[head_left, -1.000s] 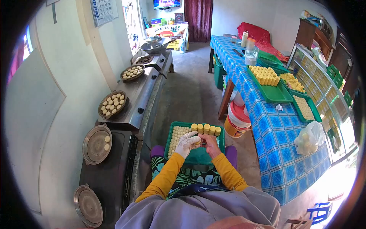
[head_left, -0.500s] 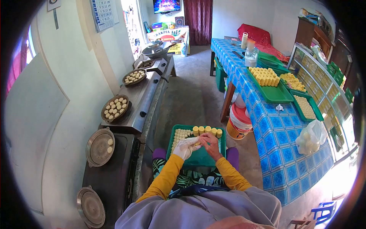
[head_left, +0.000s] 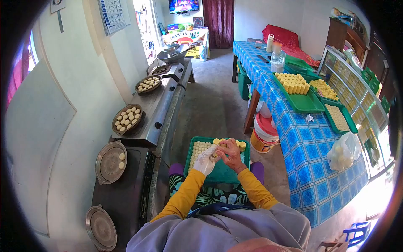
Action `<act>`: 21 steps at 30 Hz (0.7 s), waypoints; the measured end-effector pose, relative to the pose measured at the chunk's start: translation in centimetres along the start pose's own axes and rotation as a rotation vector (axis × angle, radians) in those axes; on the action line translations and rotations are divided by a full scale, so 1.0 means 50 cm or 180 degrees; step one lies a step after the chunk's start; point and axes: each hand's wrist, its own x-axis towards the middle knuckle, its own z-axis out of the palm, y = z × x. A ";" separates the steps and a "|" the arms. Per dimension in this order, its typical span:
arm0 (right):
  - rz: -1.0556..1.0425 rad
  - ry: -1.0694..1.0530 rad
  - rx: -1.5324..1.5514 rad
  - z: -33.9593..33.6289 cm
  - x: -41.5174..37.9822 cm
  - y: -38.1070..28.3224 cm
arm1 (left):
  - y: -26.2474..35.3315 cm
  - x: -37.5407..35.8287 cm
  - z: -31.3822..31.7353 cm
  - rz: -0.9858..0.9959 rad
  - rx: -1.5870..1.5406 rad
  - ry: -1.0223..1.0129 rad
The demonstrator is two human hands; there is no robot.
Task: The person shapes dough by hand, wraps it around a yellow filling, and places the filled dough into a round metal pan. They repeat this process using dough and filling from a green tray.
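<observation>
A green tray (head_left: 222, 173) rests on my lap. Rows of small pale dough balls (head_left: 199, 149) fill its left side, and short yellow cylinders of filling (head_left: 242, 145) stand along its far edge. My left hand (head_left: 204, 161), in a white glove, is closed around a small pale piece of dough over the tray's middle. My bare right hand (head_left: 231, 154) meets it from the right, its bent fingers at the same piece and in front of some cylinders. The fingers hide most of the dough.
To the left, round pans of dough pieces (head_left: 127, 119) sit on a stove (head_left: 157, 113); a pan with two pieces (head_left: 110, 164) is nearer. On the right, a blue-checked table (head_left: 312, 185) carries a tray of yellow cylinders (head_left: 308, 103) and a plastic bag (head_left: 343, 151). A bucket (head_left: 264, 136) stands beneath.
My right hand has shifted slightly up and left, over the left hand's fingertips, and now covers part of the cylinder row. My left hand stays nearly in place, turned a little more upright.
</observation>
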 end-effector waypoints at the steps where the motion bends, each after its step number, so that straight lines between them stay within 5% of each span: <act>1: 0.0103 0.0004 0.0091 0.006 0.000 0.005 | 0.001 -0.004 0.008 0.0002 -0.0003 0.0005; 15: 0.0597 -0.0435 0.0429 0.049 -0.025 0.039 | 0.009 0.005 -0.029 -0.0414 -0.0356 0.0181; 17: 0.1483 0.0252 0.2034 0.048 -0.037 0.022 | 0.008 -0.008 -0.012 -0.0173 -0.0215 0.0264; 21: 0.1809 0.0415 0.2569 0.052 -0.077 0.005 | 0.004 -0.011 0.003 0.0389 0.0306 0.0464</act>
